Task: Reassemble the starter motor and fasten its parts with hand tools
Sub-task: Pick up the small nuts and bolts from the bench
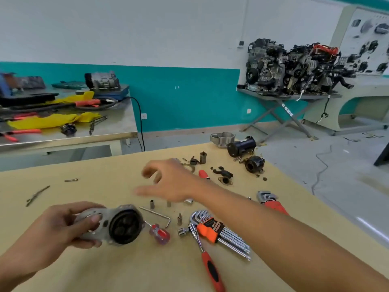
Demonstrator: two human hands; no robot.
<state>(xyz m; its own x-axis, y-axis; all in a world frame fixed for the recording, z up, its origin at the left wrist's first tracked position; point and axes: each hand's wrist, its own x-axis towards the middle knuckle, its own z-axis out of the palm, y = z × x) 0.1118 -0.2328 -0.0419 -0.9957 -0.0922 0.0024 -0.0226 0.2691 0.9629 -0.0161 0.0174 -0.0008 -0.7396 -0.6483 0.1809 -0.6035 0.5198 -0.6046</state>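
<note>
My left hand (61,225) grips a grey starter housing (117,225) with dark planetary gears showing in its round opening, held just above the tan table (105,270). My right hand (168,182) hovers blurred over the table's middle, fingers spread and empty. Far right on the table lie the black motor body (242,146), a black end piece (253,164), a grey nose casting (222,138) and a black fork lever (223,172). Near me lie a ratchet (207,258), a hex key set (223,232) and a small red screwdriver (159,232).
Loose sockets (152,204), a single hex key (157,214), a bolt (71,180) and a red pipe wrench (273,204) dot the table. A steel bench (117,127) with tools stands at the back left. Engines (290,68) sit on a lift stand at the back right.
</note>
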